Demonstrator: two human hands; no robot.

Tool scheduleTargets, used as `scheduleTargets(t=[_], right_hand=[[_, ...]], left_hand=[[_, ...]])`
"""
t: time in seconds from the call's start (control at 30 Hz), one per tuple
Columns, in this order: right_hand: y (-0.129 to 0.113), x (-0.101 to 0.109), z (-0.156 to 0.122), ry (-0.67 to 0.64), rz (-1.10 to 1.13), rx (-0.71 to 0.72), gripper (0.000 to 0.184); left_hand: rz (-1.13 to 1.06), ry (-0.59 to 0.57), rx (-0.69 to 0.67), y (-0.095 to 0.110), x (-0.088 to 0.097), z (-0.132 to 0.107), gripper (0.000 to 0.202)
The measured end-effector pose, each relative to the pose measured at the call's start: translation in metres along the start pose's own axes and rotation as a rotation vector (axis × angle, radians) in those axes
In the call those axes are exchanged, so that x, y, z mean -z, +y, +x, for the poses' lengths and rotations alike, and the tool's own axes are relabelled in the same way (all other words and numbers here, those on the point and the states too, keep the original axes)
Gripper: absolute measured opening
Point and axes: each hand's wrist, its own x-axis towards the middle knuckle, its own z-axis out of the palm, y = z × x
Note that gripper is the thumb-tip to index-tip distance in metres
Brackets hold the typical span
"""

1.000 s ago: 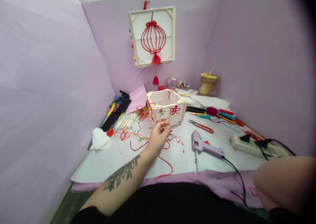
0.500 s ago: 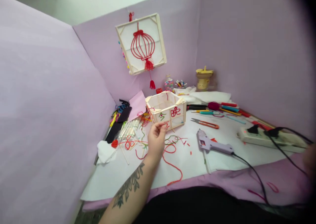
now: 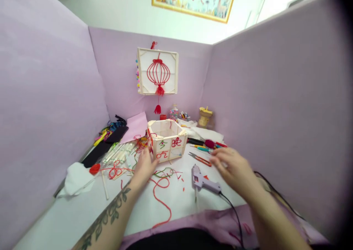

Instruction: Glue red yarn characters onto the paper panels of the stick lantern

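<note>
A hexagonal box of craft sticks (image 3: 167, 139) with red and green yarn characters on its panels stands on white paper. My left hand (image 3: 143, 166) rests just in front of its left corner, fingers apart, over loose red and green yarn (image 3: 162, 176). My right hand (image 3: 233, 168) hovers to the right, fingers spread, near orange-handled scissors (image 3: 200, 158) and above a lilac glue gun (image 3: 203, 181). Neither hand visibly holds anything.
A framed red yarn lantern (image 3: 158, 72) hangs on the back purple wall. Pens and tools (image 3: 207, 144) lie behind the right hand. Sticks in a clear bag (image 3: 117, 155), a white cloth (image 3: 75, 177), and a bead jar (image 3: 174, 113) sit around.
The view tilted up and shifted. My right hand came in from the lower right to above the glue gun. My left hand lowered toward the box's front left corner.
</note>
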Motion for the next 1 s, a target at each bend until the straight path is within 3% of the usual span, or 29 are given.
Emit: scheduleTargets(t=[0.1, 0.2, 0.3, 0.4, 0.53, 0.67, 0.8, 0.93, 1.0], right_hand=[[0.011, -0.029, -0.002, -0.405, -0.065, -0.188, 0.033], [0.014, -0.050, -0.008, -0.588, -0.116, -0.274, 0.025], [0.013, -0.056, -0.012, -0.775, -0.132, -0.284, 0.041], [0.013, -0.062, -0.014, -0.832, -0.096, -0.292, 0.044], [0.016, -0.071, -0.021, -0.777, -0.037, -0.264, 0.037], [0.020, -0.064, -0.017, -0.784, 0.009, -0.250, 0.046], [0.030, -0.040, 0.044, -0.664, -0.170, -0.262, 0.034], [0.048, -0.034, 0.130, -0.775, -0.380, -0.275, 0.020], [0.055, -0.042, 0.152, -0.778, -0.406, -0.238, 0.023]], left_hand=[[0.056, -0.027, 0.030, 0.000, 0.001, 0.000, 0.048], [0.112, -0.088, 0.022, 0.003, 0.007, 0.000, 0.038], [0.141, -0.128, 0.018, 0.005, 0.010, 0.002, 0.030], [0.153, -0.170, 0.027, 0.006, 0.011, 0.002, 0.022], [0.173, -0.198, 0.039, 0.007, 0.012, 0.000, 0.017], [0.182, -0.191, 0.041, 0.008, 0.014, 0.000, 0.016], [0.184, -0.193, 0.042, 0.007, 0.014, 0.001, 0.014], [0.192, -0.213, 0.047, 0.005, 0.013, 0.004, 0.015], [0.196, -0.215, 0.050, 0.004, 0.014, 0.004, 0.017]])
